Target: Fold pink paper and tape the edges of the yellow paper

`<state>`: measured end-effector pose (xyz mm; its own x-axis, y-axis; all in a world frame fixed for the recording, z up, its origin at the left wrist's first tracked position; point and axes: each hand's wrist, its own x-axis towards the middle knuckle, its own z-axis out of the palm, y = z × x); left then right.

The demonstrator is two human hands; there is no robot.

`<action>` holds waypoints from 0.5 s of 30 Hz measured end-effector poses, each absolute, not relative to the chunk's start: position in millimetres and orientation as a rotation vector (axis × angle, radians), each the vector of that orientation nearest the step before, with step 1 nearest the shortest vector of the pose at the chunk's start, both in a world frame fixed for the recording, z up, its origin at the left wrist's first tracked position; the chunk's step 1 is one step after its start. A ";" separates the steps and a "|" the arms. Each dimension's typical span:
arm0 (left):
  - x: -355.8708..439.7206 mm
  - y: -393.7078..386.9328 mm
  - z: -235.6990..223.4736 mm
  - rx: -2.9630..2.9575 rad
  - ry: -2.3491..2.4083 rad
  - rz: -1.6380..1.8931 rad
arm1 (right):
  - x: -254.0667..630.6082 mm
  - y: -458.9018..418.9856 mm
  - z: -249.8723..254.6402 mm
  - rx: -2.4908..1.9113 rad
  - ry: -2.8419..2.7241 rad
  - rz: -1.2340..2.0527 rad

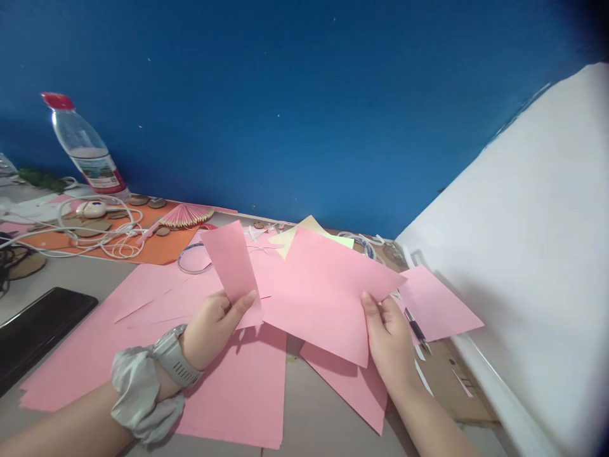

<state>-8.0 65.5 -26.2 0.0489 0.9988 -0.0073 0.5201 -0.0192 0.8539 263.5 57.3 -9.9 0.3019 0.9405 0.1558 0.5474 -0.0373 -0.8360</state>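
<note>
Pink sheet [328, 298] in midair over the desk, its right edge pinched between thumb and fingers of the right hand [387, 336]. Left hand [214, 327], with a grey watch [176, 355] and pale green scrunchie [143, 397] at the wrist, gripping a narrower pink strip [233, 266] the same way. Lower left corner of the sheet close beside the strip; contact impossible to tell.

Below both hands, a spread of pink paper [242, 400] on a grey desk [309, 431], with another pink piece [356, 387] under the held sheet. To the left, a dark phone [47, 333]; to the right, a pen [416, 327] and a piece of cardboard [457, 387].

Farther back, pale yellow paper [311, 223] partly hidden behind the raised sheet. At left, a pink paper fan [188, 216] and tangled white cable [126, 251] over orange paper [176, 244]. Beyond, a clear bottle [90, 149], red cap on, seemingly part full of clear liquid, near a blue wall [304, 114].
</note>
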 end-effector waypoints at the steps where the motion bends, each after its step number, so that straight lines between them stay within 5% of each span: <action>1: -7.9 65.7 -26.1 1.635 1.552 0.872 | 263.8 57.4 -10.5 -1.713 -1.360 0.563; 15: -7.0 67.3 -26.4 1.623 1.629 0.894 | 267.7 59.3 -14.6 -1.713 -1.386 0.432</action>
